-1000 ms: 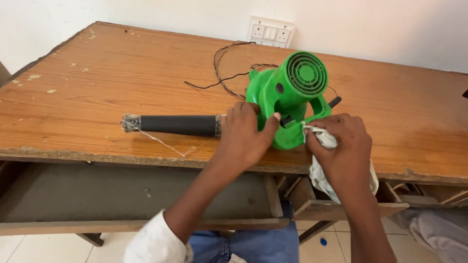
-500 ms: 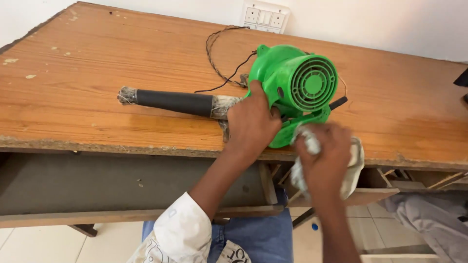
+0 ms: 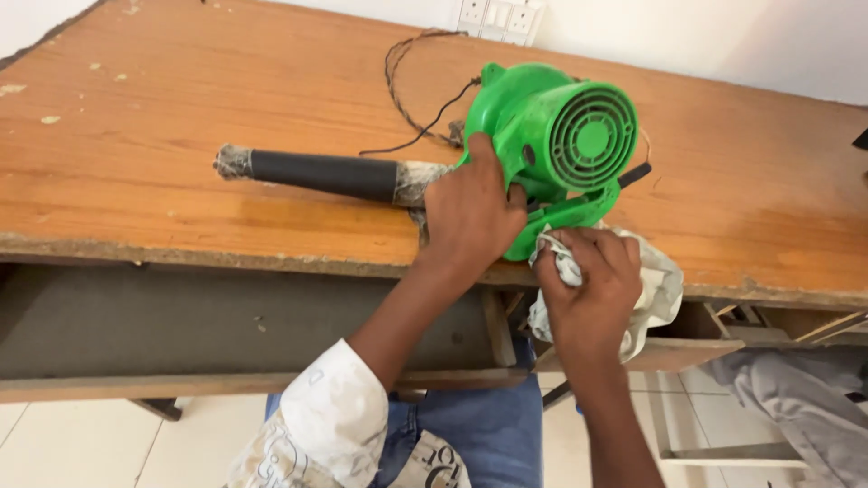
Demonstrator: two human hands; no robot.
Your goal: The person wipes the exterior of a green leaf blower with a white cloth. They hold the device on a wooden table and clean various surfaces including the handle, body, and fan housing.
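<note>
Green blower lies on wooden table, black cord behind it.

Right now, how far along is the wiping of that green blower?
In hand: the left hand steadies the green blower while the right hand presses a white cloth to its lower handle. Left: the black nozzle has grey dusty ends. Nothing looks clearly finished.

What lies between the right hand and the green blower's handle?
A crumpled white cloth. In the head view the right hand presses it against the lower handle of the green blower, so cloth, not bare skin, meets the plastic there.
</note>
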